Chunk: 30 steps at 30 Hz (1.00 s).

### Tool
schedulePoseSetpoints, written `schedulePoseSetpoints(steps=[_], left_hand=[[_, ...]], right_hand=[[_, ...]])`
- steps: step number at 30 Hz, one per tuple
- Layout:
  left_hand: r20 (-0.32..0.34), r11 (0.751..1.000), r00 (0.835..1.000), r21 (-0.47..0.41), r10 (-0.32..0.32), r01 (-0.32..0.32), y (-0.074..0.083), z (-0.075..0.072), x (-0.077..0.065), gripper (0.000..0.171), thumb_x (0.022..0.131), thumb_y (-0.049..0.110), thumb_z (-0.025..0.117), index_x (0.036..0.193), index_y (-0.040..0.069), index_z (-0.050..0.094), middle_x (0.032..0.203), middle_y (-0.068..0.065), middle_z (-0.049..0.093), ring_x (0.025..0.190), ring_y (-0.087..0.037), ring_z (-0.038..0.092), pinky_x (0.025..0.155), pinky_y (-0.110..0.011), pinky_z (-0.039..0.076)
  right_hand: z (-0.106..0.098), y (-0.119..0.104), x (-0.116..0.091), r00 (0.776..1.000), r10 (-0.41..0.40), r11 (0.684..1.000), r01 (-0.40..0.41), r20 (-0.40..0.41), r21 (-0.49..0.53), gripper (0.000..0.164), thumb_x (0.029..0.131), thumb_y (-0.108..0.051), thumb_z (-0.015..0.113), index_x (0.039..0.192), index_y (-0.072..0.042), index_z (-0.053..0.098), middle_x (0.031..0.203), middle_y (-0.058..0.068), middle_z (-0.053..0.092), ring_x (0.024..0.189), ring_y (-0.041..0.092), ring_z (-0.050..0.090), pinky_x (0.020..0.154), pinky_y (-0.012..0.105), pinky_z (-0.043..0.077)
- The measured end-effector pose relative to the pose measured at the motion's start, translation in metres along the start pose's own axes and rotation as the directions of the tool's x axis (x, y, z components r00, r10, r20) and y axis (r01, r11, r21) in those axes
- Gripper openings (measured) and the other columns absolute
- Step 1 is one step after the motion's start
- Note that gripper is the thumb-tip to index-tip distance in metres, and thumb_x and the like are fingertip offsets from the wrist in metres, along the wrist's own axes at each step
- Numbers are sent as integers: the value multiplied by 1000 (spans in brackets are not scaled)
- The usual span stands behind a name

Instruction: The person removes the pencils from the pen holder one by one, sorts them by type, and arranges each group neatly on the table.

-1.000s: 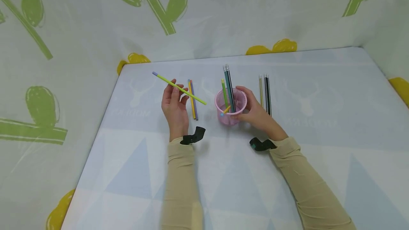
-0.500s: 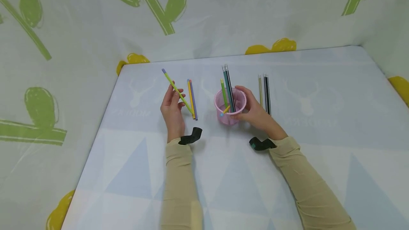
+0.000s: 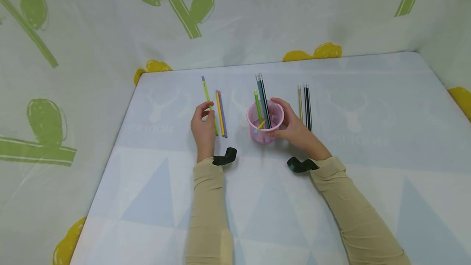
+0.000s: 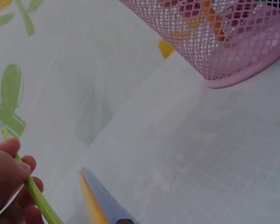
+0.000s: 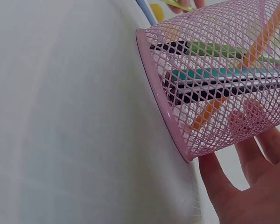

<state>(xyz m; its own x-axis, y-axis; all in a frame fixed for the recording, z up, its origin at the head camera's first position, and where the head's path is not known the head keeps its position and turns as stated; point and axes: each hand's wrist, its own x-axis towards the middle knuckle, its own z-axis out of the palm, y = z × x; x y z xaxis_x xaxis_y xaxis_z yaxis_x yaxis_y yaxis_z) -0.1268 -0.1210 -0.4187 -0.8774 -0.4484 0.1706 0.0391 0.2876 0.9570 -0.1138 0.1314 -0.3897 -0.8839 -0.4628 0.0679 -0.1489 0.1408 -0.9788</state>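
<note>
My left hand [image 3: 203, 130] pinches a yellow-green pencil [image 3: 206, 89] with a purple end, held close over the table; the left wrist view shows thumb and fingers around it. Just right of it, a yellow pencil [image 3: 220, 111] and a purple pencil [image 3: 223, 117] lie side by side. My right hand [image 3: 294, 128] grips the right side of a pink mesh pencil cup [image 3: 263, 138], which stands upright. Inside lean a green pencil [image 3: 258, 107], a teal pencil [image 3: 261, 97], a black pencil [image 3: 265, 101] and an orange pencil [image 3: 261, 125] tilted across the rim.
Behind my right hand lie a gold-coloured pencil [image 3: 299, 101] and two black striped pencils [image 3: 308, 107]. The pale patterned table [image 3: 272, 216] meets a leaf-print wall covering [image 3: 243, 23] at the back and left.
My left hand has lowered the yellow-green pencil and turned it from a slant to nearly parallel with the yellow and purple pencils. My right hand and the cup have stayed in place.
</note>
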Motion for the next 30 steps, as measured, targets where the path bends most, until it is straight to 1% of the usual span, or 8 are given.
schedulePoseSetpoints(steps=[4,9,12,16,19,21,24,30], left_hand=[[69,982,997,190,-17,4,-3,3,-1,31,87,8,55,113,23,62,117,11,54,95,-9,50,71,-26,44],[149,921,988,390,-49,-13,-3,7,1,36,87,7,52,121,19,57,127,3,49,106,-15,49,83,-28,43],[173,877,984,480,-54,-36,-1,9,1,37,87,5,51,123,16,56,129,0,48,109,-20,47,85,-30,42],[180,813,982,579,-52,-63,2,12,-2,34,88,7,51,120,14,58,128,0,50,100,-23,47,78,-29,41],[177,786,983,614,-42,-76,3,13,-4,31,89,8,50,118,13,60,128,0,50,95,-23,45,73,-29,39],[175,788,984,610,-28,-87,4,13,-5,31,88,7,51,117,13,60,129,1,48,95,-23,44,72,-29,39],[169,811,985,579,-15,-87,4,13,-5,33,87,7,53,118,14,59,131,1,45,98,-24,42,74,-31,39],[104,906,993,423,-60,10,3,12,-3,29,85,14,55,113,18,61,128,-1,43,95,-20,42,73,-31,39]], right_hand=[[0,0,-1,1000,-6,1000,6,5,9,83,75,-3,69,139,-15,17,139,11,25,122,29,32,98,50,29],[0,0,-1,1000,-16,1000,16,15,6,83,75,-4,69,139,-16,17,138,11,25,121,29,32,97,51,29],[0,-1,-1,1000,-21,1000,21,13,-7,83,75,-5,69,139,-17,18,138,9,26,122,28,32,97,51,29],[0,-1,0,999,-30,1000,30,12,9,83,75,-3,69,139,-15,18,138,10,26,123,27,32,98,50,29],[0,0,0,1000,-28,999,27,12,22,83,74,-1,69,139,-15,18,139,11,26,123,27,32,98,49,29],[0,0,0,1000,-24,999,23,12,22,84,74,-1,69,139,-15,17,139,11,25,122,28,32,98,49,29],[0,0,-1,1000,-14,1000,14,10,7,83,75,-3,69,139,-17,17,139,9,25,123,27,32,97,50,30],[0,-2,-1,1000,-4,1000,4,11,-5,83,75,-5,69,139,-17,17,140,9,24,123,27,30,97,50,29]])
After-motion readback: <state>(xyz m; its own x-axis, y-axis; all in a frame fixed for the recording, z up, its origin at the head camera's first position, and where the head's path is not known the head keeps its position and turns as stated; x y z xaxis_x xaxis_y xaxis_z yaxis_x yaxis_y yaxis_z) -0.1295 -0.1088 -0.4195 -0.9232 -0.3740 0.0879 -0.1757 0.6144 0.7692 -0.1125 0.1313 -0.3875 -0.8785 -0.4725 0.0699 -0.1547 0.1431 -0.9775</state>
